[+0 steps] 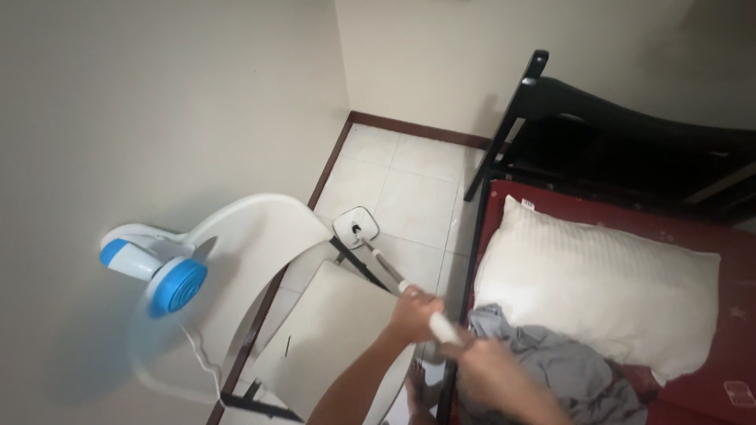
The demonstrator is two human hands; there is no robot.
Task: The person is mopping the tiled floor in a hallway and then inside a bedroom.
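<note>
White mop: flat mop with a small squarish white head (356, 227) sitting on the pale tiled floor (413, 197), close to the corner where the walls meet. Its white and grey pole (394, 277) runs from the head up toward the camera at a slant.
Left hand: left hand (415, 313) is wrapped tight around the pole, lower down the shaft, fingers closed on it, forearm coming in from the bottom edge.
Right hand: right hand (482, 364) looks clamped around the top end of the same pole, just beside the left one, pretty blurry though. A short bit of white handle shows between the two fists.
Chair: white plastic chair with dark metal legs (315, 330), right under the left arm, between the wall and the bed. The pole passes over the edge of its seat.
Fan: white and blue wall fan (157, 271) on the cream wall at left, blades blurred.
Bed: black metal bed frame (567, 118) with a dark red mattress (709, 315) on the right. Cream striped pillow (591, 283) lies on it, and a crumpled grey cloth (559, 370) sits next to the pillow, right by the right hand.
Foot: bare foot (417, 389) on the tiles below the hands, partly hidden.
</note>
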